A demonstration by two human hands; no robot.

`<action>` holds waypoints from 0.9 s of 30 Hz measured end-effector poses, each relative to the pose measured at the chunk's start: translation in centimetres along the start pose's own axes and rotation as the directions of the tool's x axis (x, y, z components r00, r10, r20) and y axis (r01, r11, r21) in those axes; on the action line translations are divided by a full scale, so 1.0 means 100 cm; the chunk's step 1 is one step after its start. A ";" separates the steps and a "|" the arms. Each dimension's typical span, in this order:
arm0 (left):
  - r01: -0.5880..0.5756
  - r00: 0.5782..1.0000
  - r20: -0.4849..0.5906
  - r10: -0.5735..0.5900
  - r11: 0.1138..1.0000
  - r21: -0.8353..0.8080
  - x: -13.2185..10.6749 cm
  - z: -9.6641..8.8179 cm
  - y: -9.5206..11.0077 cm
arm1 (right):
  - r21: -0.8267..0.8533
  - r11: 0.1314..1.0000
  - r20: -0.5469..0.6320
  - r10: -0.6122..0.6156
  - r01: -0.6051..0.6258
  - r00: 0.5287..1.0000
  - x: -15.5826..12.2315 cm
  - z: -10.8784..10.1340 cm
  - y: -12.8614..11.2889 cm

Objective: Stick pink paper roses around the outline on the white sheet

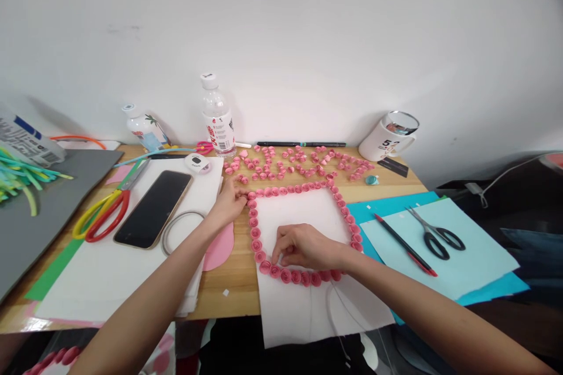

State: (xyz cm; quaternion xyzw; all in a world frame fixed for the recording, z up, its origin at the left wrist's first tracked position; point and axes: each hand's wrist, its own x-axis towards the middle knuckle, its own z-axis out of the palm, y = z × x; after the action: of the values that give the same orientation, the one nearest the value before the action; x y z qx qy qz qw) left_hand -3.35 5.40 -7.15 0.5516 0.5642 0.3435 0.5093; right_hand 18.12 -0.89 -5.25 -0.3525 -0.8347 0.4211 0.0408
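Observation:
Small pink rolled paper roses (255, 245) form a square border on a white sheet of paper (303, 211). At the far left corner of the border, my left hand (229, 202) has its fingertips closed at the corner rose. My right hand (303, 246) lies over the near part of the square, fingers curled together, tips beside the roses near the near left corner. Whatever those fingers hold, if anything, is hidden. Behind the square, many loose pink paper roses (281, 171) are scattered on the wooden table (235, 287).
Left are a phone (153, 209), red-and-yellow scissors (105, 211) and a coiled grey cable (165, 237). A plastic bottle (217, 123) and white mug (387, 137) stand by the wall. Black scissors (435, 234) and a pencil (404, 244) lie on blue paper (475, 299) at right.

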 end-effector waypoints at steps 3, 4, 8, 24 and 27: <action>0.007 1.000 -0.002 -0.007 1.000 0.013 0.000 0.000 0.000 | -0.015 1.000 0.019 0.006 -0.005 1.000 0.000 -0.002 -0.003; 0.004 1.000 0.001 -0.004 1.000 0.018 0.000 0.000 0.000 | -0.020 1.000 0.025 0.007 -0.006 1.000 0.000 -0.002 -0.003; -0.012 1.000 0.007 0.012 1.000 0.016 -0.001 -0.001 -0.001 | -0.043 0.999 0.032 -0.001 0.002 0.999 0.002 -0.002 -0.002; 0.009 1.000 -0.004 -0.009 1.000 0.014 -0.003 0.000 0.004 | -0.123 0.984 0.079 -0.117 0.127 0.990 0.004 -0.004 0.001; 0.004 1.000 -0.001 -0.004 1.000 0.027 -0.003 0.000 0.004 | -0.123 0.985 0.068 -0.114 0.122 0.991 0.003 -0.005 0.000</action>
State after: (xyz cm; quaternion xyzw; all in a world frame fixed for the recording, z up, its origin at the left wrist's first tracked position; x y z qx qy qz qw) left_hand -3.25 5.20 -6.70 0.5571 0.5704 0.3349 0.5021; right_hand 18.09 -0.39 -5.04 -0.2913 -0.8800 0.3747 0.0178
